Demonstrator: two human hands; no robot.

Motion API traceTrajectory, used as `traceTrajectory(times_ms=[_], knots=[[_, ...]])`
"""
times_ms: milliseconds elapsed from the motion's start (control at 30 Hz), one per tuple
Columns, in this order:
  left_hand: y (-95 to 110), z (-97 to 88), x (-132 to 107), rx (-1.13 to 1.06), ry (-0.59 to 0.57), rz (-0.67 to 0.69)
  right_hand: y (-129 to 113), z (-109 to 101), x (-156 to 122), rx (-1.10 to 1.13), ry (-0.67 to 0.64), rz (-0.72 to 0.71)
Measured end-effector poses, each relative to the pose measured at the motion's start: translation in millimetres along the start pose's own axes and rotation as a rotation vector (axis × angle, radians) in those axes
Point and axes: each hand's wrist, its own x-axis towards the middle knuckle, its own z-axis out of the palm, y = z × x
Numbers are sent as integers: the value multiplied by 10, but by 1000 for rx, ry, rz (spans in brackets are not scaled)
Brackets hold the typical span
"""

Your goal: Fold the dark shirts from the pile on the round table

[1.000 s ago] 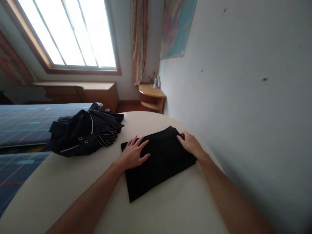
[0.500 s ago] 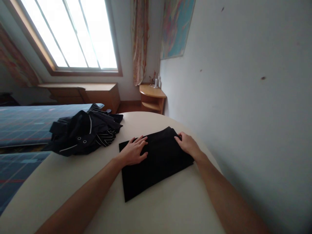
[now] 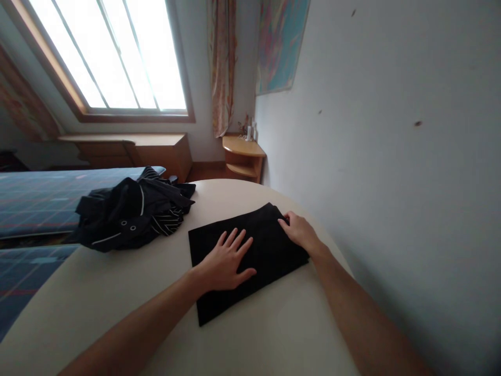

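A folded black garment [image 3: 258,245] lies flat on the pale round table [image 3: 250,334]; its exact kind does not show. My left hand [image 3: 229,261] rests palm down on its left half, fingers spread. At the garment's upper right edge, my right hand [image 3: 299,230] pinches the cloth between thumb and fingers. Left of it on the table lies a crumpled heap of dark clothes [image 3: 129,209], partly striped with white lines and showing two metal eyelets.
A bed with a blue checked cover [image 3: 39,203] adjoins the table on the left. The white wall [image 3: 391,183] runs close along the right. Behind stand a low wooden cabinet [image 3: 164,149] and a corner shelf [image 3: 245,146] under the window and curtain.
My left hand has slid from the garment's upper left edge towards its middle, nearer to me, with fingers spread wider. My right hand keeps its hold at the right edge.
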Motion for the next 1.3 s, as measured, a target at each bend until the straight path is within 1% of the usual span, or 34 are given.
traceTrajectory(times_ms=[100,167,233,300,367,467,567,633,733,833,933,1033,1133,1300], knots=[[299,-49,-192,-74,-87,157,3,1,2,5,2,0],[438,-92,-285,-130,-132,245,1,0,-2,7,2,-3],[486,-130,-347,-188,-144,300,-1,-3,-9,15,4,-4],[427,-148,-393,-220,-125,296,-2,-8,-15,30,9,-7],[277,-136,-440,-197,-71,228,1,-16,-16,51,15,-15],[-25,-70,-512,-115,36,88,23,-27,-1,95,24,-31],[-260,12,-555,-90,89,-20,67,-32,36,157,40,-45],[-331,54,-556,-96,125,-97,93,-41,64,216,40,-42],[-349,93,-530,-115,203,-183,91,-90,86,310,47,-15],[-367,106,-504,-159,344,-289,10,-207,68,338,72,-11],[-433,93,-492,-285,506,-387,-144,-379,33,293,92,-33],[-504,56,-493,-464,595,-480,-345,-576,6,200,126,-93],[-557,13,-500,-572,623,-562,-594,-769,-37,70,151,-146],[-660,-30,-515,-620,613,-583,-1160,-1011,-267,-148,183,-175]])
